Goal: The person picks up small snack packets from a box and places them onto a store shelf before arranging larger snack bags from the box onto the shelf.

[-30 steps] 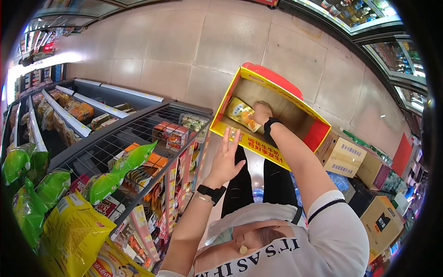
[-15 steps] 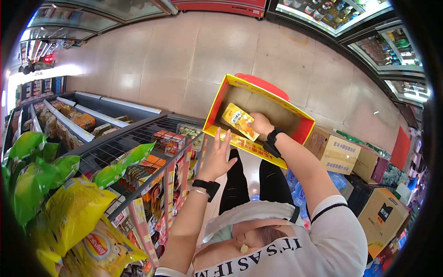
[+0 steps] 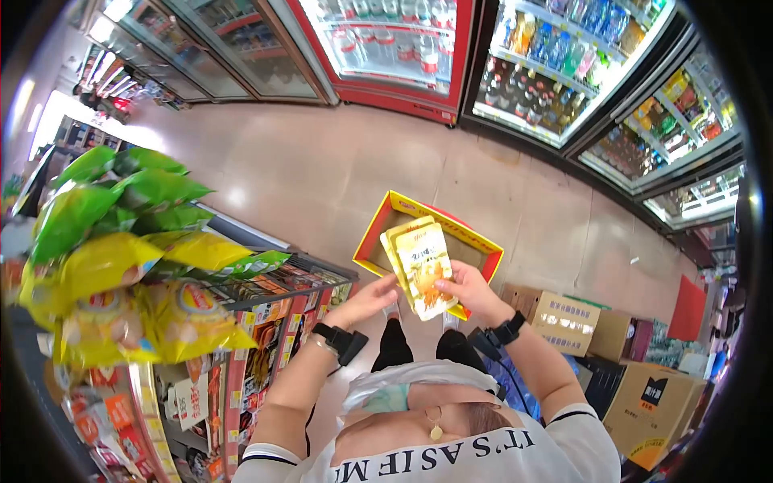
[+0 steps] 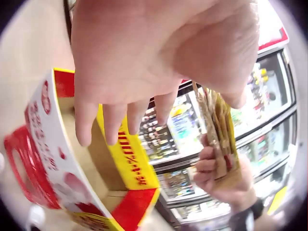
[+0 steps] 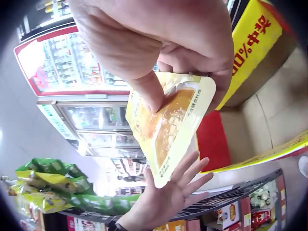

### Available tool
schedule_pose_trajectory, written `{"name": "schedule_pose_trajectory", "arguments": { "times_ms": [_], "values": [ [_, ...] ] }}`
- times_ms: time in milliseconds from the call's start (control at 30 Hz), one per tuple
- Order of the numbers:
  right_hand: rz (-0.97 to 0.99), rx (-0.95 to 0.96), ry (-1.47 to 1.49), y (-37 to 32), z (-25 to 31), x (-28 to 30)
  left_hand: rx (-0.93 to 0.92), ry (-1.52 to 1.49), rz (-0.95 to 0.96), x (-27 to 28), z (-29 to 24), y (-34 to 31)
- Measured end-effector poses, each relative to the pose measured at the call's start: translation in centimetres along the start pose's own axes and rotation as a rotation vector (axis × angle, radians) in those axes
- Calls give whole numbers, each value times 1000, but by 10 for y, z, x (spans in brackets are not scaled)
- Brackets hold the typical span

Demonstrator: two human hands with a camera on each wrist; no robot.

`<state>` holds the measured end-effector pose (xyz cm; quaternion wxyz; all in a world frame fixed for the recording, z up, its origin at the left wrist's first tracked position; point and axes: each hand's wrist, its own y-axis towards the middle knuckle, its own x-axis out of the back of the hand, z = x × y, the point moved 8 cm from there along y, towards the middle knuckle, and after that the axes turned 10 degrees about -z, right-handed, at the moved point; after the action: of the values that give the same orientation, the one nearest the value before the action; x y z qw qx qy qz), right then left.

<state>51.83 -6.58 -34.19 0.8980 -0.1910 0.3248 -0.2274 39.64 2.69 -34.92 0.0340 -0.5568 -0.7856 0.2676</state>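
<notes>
Yellow, flat, glossy pouches, at least two, are gripped by the right hand in the head view, above the near edge of the yellow-rimmed cardboard box. The left hand is beside their left edge and grasps nothing; whether it touches them, I cannot tell well. In the left wrist view, its fingers are straight, while the right fingers curl around the stack, perhaps so the layers do not slide apart. In the right wrist view, the thumb presses the printed face, probably for steadiness; the left fingers spread near a lower corner.
</notes>
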Motion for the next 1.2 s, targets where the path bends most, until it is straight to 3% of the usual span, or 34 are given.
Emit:
{"name": "schedule_pose_trajectory", "arguments": {
  "times_ms": [67,200,333,400,467,600,667,800,900,1200],
  "values": [
    [73,48,-49,-17,19,-24,116,-162,30,-27,-28,-24],
    [165,152,-134,-45,34,-61,45,-679,128,-70,-54,-44],
    [246,272,-430,-72,48,-85,43,-805,20,-77,-45,-68],
    [269,319,-733,-81,54,-93,-44,-820,-13,-76,-42,-84],
    [300,331,-802,-79,49,-92,-73,-805,-26,-83,-42,-106],
    [273,414,-558,-90,60,-117,-77,-632,-187,-85,-36,-148],
    [216,560,-480,-109,74,-137,-104,-594,-192,-86,-31,-162],
    [208,680,-643,-122,65,-159,-118,-428,-217,-82,-36,-193],
    [150,677,-662,-126,51,-174,-49,-377,-323,-67,-32,-223],
    [84,767,-600,-148,-13,-257,-2,-316,-391,1,5,-312]
  ]
}}
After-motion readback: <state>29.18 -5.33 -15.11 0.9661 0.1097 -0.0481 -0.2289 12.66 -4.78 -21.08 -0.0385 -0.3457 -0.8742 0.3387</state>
